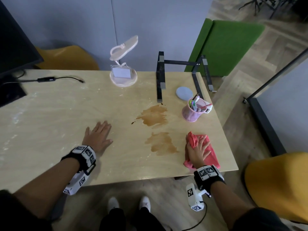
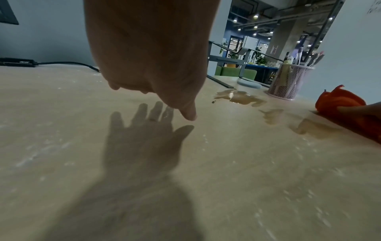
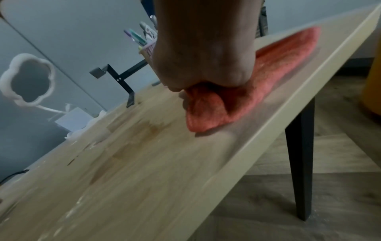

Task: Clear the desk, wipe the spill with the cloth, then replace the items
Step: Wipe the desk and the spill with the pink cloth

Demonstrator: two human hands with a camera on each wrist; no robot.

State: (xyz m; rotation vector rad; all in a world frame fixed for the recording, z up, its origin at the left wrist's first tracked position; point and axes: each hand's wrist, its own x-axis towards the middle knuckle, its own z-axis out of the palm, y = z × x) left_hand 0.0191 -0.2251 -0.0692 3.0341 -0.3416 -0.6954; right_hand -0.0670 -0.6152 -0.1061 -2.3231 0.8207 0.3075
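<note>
A brown spill lies on the wooden desk [image 1: 58,122] in two patches, a far one [image 1: 154,116] and a near one [image 1: 161,144]. My right hand [image 1: 199,150] presses a red cloth [image 1: 212,155] onto the desk just right of the near patch, fingers spread over it. The cloth bunches up beside the thumb. In the right wrist view a fold of the cloth [image 3: 206,110] sticks out under my palm [image 3: 206,57]. My left hand [image 1: 100,134] rests flat and empty on the desk, left of the spill [image 2: 241,97].
A pink mesh pen holder [image 1: 193,112], a grey round coaster [image 1: 184,93] and a black laptop stand [image 1: 181,75] stand at the back right. A pink mirror on a stand [image 1: 123,77] is at the back middle. A cable adapter [image 1: 48,79] and monitor [image 1: 15,47] are at the left.
</note>
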